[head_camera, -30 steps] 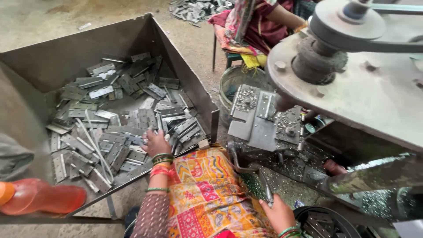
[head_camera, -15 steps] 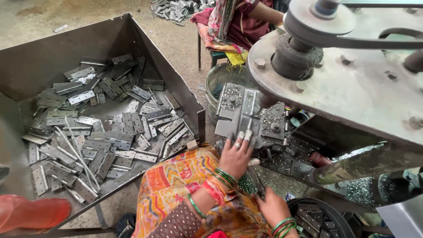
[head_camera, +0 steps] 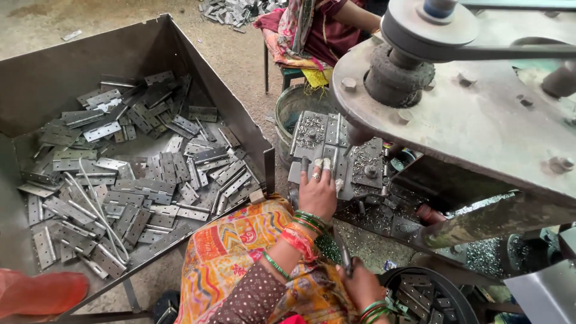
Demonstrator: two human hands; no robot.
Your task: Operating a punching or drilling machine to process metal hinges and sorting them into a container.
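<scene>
My left hand (head_camera: pixel 317 193) reaches forward onto the press bed (head_camera: pixel 312 129), fingers laid over a flat grey hinge plate (head_camera: pixel 296 174) that it holds against the die block. My right hand (head_camera: pixel 362 287) stays low by my lap, closed around a thin dark metal rod (head_camera: pixel 344 257) that points up and to the left. Both wrists carry green and red bangles. Metal chips lie scattered over the press bed.
A large open steel bin (head_camera: pixel 198 66) full of several grey hinge plates (head_camera: pixel 150 174) stands on the left. A round tub (head_camera: pixel 420 288) with more plates sits by my right hand. Overhead are the machine's pulley and belt (head_camera: pixel 429 30). Another person (head_camera: pixel 318 30) sits behind a bucket (head_camera: pixel 288 108).
My left hand came out of the bin on the left, swung right across my lap, and now rests on the press bed. My right hand has stayed low with the rod.
</scene>
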